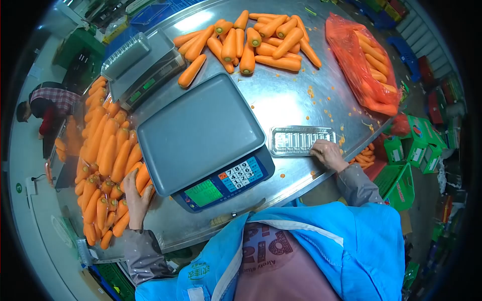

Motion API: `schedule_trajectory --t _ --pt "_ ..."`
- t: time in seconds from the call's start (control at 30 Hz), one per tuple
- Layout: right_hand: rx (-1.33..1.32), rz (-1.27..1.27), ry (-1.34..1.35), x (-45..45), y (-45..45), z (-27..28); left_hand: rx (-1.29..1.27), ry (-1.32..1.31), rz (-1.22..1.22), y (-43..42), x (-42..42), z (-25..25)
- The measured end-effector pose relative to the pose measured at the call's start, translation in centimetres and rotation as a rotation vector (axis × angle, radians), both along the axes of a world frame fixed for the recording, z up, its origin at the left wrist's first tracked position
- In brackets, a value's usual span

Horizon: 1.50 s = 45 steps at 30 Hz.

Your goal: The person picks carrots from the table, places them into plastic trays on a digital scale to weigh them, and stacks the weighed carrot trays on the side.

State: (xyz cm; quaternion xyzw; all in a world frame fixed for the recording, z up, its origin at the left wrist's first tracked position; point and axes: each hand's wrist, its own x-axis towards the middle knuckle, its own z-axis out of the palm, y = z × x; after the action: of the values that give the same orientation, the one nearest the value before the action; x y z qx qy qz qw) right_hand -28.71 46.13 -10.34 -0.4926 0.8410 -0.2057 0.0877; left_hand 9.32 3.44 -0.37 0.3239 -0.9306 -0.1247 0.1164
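My right hand (329, 154) grips the near right corner of a clear plastic tray (296, 140), which lies on the metal table beside the scale and holds nothing. My left hand (136, 200) rests against the right side of a heap of carrots (108, 150), thumb and fingers apart around a carrot's end. Shiny film covers parts of this heap. Between my hands stands a digital scale with a bare grey pan (201, 133) and a lit green display (203, 193).
Loose carrots (271, 40) lie at the table's far side. A red plastic bag (361, 65) of carrots sits at the far right. A second scale (150, 75) carries stacked clear trays (128, 57). Green boxes (416, 143) stand beyond the right edge. Another person (50, 105) is at the left.
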Motion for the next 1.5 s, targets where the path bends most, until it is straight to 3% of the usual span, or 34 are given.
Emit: schedule_trajectory --t 0.1,0.23,0.43,0.5,0.63,0.7,0.77,0.83,0.87,0.97,1.03,1.13,1.27,1.33,1.37,1.43,1.5 --pt "0.0 -0.043 -0.059 -0.1 -0.2 -0.1 0.037 0.014 -0.048 1.4 -2.0 1.3" --pt "-0.16 -0.002 0.19 -0.2 -0.7 1.1 0.063 0.021 -0.105 3.6 -4.7 3.3" --pt "-0.333 -0.137 0.341 -1.8 -4.9 9.7 -0.04 0.16 -0.316 9.2 -10.9 6.5" --pt "-0.429 0.005 0.419 -1.3 -8.2 11.5 -0.12 0.195 -0.389 11.3 -13.8 7.2" --pt "-0.556 0.397 0.32 2.5 -14.8 13.3 -0.38 0.137 -0.486 13.4 -18.3 7.9" --pt "-0.598 0.431 0.272 2.0 -16.9 13.4 -0.45 0.128 -0.466 11.8 -18.3 6.7" --pt "-0.64 0.461 0.224 -0.3 -18.2 12.8 -0.364 0.026 -0.317 9.8 -16.8 5.6" --pt "-0.608 0.21 0.208 -5.1 -18.9 10.6 -0.349 0.018 -0.226 8.3 -15.6 4.6" --pt "-0.55 0.125 0.234 -7.8 -19.2 9.2 -0.331 0.01 -0.13 7.8 -15.0 4.0" --pt "-0.228 -0.087 0.339 -16.1 -19.7 3.7 -0.262 -0.087 -0.146 6.9 -13.0 1.9" --pt "-0.135 -0.094 0.462 -20.7 -20.2 1.6 -0.206 -0.171 -0.143 6.9 -12.7 2.1" --pt "0.006 -0.134 0.632 -23.4 -21.3 1.2 0.201 -0.255 -0.14 6.8 -13.3 4.4" --pt "0.021 -0.125 0.759 -26.3 -22.0 0.7 0.213 -0.191 -0.105 6.0 -14.5 5.2" --pt "-0.012 -0.093 0.797 -26.8 -22.3 2.0 0.196 -0.091 -0.141 5.8 -15.0 5.2" --pt "-0.123 -0.215 0.715 -27.0 -22.2 3.5 0.199 -0.093 -0.141 5.6 -15.4 5.4" --pt "-0.214 -0.335 0.626 -26.1 -21.5 7.5 0.435 0.14 -0.058 5.3 -16.5 5.6" --pt "-0.451 -0.333 0.251 -24.1 -21.1 12.7 0.504 0.211 -0.069 5.0 -18.0 5.5"
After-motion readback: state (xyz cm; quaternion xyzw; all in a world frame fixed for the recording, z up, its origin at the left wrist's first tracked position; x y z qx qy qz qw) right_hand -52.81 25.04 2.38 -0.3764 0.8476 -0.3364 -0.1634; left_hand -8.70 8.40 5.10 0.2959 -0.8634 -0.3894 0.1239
